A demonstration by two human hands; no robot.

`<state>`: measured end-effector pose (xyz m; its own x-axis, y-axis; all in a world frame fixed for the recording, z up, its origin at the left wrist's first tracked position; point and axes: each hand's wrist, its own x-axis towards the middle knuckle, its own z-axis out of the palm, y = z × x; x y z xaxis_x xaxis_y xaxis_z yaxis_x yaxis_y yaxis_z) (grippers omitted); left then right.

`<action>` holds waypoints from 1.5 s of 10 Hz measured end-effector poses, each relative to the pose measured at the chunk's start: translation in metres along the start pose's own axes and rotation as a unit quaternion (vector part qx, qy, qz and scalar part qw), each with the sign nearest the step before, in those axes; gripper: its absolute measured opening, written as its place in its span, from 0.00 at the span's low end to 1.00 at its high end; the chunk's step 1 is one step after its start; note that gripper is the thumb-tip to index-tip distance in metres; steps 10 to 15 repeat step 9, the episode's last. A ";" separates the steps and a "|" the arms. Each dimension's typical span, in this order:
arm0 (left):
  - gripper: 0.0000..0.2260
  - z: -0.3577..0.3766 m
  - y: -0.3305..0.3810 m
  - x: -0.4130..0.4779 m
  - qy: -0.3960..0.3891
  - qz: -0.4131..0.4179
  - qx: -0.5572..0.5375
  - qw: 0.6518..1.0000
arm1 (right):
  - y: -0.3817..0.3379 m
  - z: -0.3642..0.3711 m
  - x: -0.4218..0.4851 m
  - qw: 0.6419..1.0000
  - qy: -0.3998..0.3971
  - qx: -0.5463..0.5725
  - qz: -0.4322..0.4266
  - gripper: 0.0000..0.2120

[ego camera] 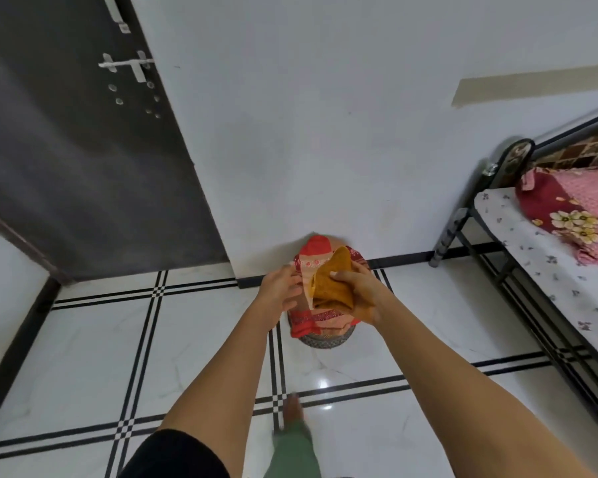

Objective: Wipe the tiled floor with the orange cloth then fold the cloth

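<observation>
Cloth (334,286), orange and folded over into a thick wad, is held in the air in front of the red patterned fabric (320,320), clear of the floor (187,339). The right hand (358,294) grips it, thumb pressed across the near face and fingers wrapped round the far side. The cloth's upper corner rises to a rounded point above that hand.

The left hand (278,288) is level with the cloth, just to the left of the red fabric's middle. Its fingers are loosely spread and reach toward the cloth's left edge, holding nothing that can be made out. Contact between fingertips and cloth cannot be confirmed.

The red fabric is heaped on a round woven base (325,339), which stands on the floor against an outward corner of the white wall (308,132). The floor is glossy white tile crossed by paired black lines.

Left of the red fabric and further back stands a dark door (83,167) with pale metal fittings. Well to the right of the fabric is a black metal bed (463,229) with a white flowered sheet, carrying a maroon and pink flowered pillow (573,208).

Nearer the camera than the fabric, a bare foot (294,408) and a green trouser leg (290,453) show on the tile, blurred. A black sleeve (176,457) covers the left upper arm.
</observation>
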<state>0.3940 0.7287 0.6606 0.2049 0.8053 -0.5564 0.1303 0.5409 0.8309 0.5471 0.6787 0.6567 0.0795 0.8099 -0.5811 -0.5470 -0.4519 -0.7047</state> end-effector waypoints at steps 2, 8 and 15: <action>0.17 0.019 0.022 0.178 -0.020 -0.054 -0.001 0.998 | -0.036 -0.019 0.146 0.998 0.048 0.014 0.031 0.27; 0.16 0.070 -0.089 0.507 -0.012 -0.250 0.067 0.966 | 0.033 -0.135 0.485 0.969 0.180 0.031 0.164 0.29; 0.16 0.075 -0.122 0.525 0.019 -0.291 0.092 0.952 | 0.062 -0.153 0.500 0.951 0.200 -0.049 0.230 0.19</action>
